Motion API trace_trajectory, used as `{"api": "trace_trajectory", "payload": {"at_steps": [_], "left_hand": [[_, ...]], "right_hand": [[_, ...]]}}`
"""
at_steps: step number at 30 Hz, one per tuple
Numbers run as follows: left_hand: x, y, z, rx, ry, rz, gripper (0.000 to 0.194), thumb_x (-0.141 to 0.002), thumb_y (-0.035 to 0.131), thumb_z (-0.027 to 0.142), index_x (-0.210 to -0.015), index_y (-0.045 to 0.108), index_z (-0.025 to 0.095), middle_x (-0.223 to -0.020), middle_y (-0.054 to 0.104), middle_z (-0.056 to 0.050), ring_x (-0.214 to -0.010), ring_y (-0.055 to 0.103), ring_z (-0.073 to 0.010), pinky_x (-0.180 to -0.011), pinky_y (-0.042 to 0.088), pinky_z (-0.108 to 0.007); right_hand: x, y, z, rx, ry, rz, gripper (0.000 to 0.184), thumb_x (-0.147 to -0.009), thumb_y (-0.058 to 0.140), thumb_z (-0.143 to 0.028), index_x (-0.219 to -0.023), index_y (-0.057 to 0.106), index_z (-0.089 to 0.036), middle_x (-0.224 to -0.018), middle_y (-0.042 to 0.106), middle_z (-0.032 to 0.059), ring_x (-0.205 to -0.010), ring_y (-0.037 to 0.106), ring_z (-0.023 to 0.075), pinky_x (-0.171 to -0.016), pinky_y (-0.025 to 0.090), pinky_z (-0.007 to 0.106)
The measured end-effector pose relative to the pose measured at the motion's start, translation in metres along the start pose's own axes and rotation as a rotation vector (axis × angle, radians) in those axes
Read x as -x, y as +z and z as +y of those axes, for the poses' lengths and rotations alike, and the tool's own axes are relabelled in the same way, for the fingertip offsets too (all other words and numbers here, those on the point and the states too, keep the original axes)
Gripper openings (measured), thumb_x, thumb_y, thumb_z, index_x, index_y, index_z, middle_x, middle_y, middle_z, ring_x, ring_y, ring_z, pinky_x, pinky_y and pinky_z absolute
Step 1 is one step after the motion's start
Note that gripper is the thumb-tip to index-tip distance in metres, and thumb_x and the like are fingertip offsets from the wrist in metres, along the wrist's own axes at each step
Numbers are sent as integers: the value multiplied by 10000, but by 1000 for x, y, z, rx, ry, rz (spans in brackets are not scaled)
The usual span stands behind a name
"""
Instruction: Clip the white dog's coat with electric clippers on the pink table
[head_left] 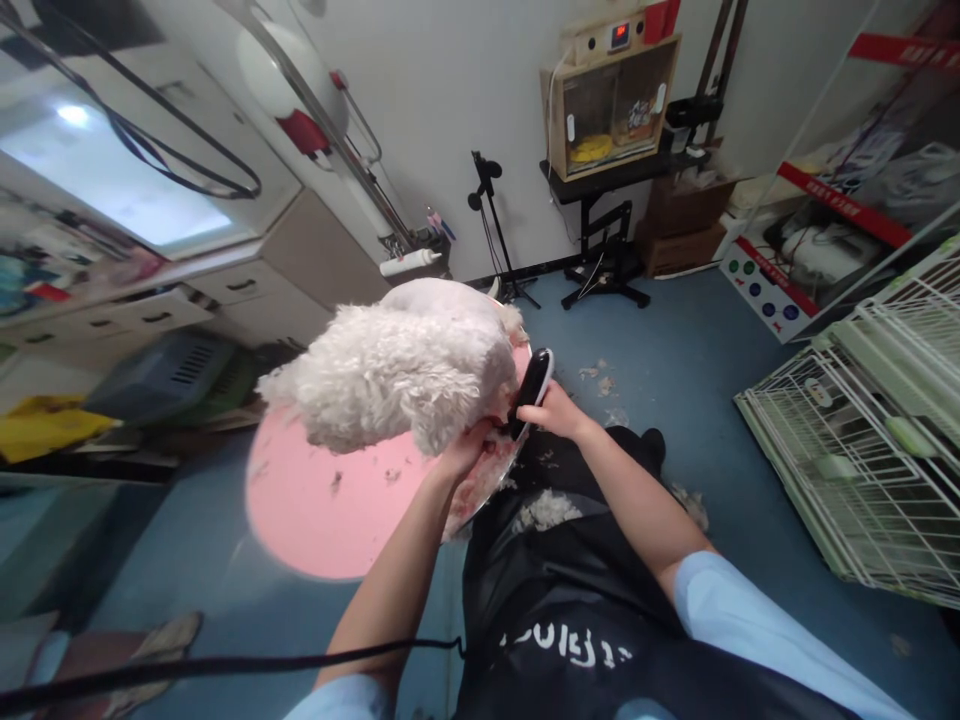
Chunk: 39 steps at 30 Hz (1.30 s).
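A white curly-coated dog (397, 365) is on a round pink grooming table (337, 530). The coat over its far side looks short and smooth, while the near side is fluffy. My right hand (553, 410) is closed around a black-and-white hair clipper (534, 385), its lower end close to the dog's leg at the table's right edge. My left hand (474, 450) is closed at that leg, its fingers partly hidden by fur. Clipped fur (480, 480) lies on the table beside my hands, and more fur (547, 510) rests on my black apron (555, 590).
White wire cages (862, 420) stand at the right. A black tripod stand (499, 230) and a wooden glass-fronted box (611, 110) are by the back wall. A grey pet carrier (176, 370) sits below the left counter. A black cable (262, 660) crosses low in front. Another person's shoe (169, 640) shows lower left.
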<state>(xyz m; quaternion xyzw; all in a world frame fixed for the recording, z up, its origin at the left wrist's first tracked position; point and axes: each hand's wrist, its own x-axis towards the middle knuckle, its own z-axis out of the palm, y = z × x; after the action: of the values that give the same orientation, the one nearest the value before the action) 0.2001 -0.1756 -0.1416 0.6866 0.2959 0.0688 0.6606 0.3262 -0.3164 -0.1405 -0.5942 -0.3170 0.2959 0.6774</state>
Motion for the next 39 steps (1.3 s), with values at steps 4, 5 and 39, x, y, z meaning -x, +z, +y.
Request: {"api": "trace_trajectory", "payload": {"at_steps": [4,5,39], "left_hand": [[-2,-1,-3,5,9,11,147,-688,586,309,-678,645,174,-588,583,20,-490,459,-96,-458,352,-228],[-2,-1,-3,4,11,10,149,-687,587,311,-674,645,174,-581,578,21,-488,454,-95,-458,348,-228],[7,11,12,39,-10,107,185,-659,578,345,-575,588,181,-561,580,1,-506,449,-107,-492,332,-242]], "right_hand": [[6,0,4,-56,-81,18,164,-580,672,-247,-727,631,-186,-702,651,-15,-678,593,156,-677,507,290],[7,0,5,-53,-75,-24,174,-572,678,-241,-730,631,-187,-701,651,-18,-673,591,154,-671,506,288],[5,-10,30,-465,169,70,299,-539,693,-291,-811,605,-204,-689,643,-32,-587,578,129,-524,466,230]]}}
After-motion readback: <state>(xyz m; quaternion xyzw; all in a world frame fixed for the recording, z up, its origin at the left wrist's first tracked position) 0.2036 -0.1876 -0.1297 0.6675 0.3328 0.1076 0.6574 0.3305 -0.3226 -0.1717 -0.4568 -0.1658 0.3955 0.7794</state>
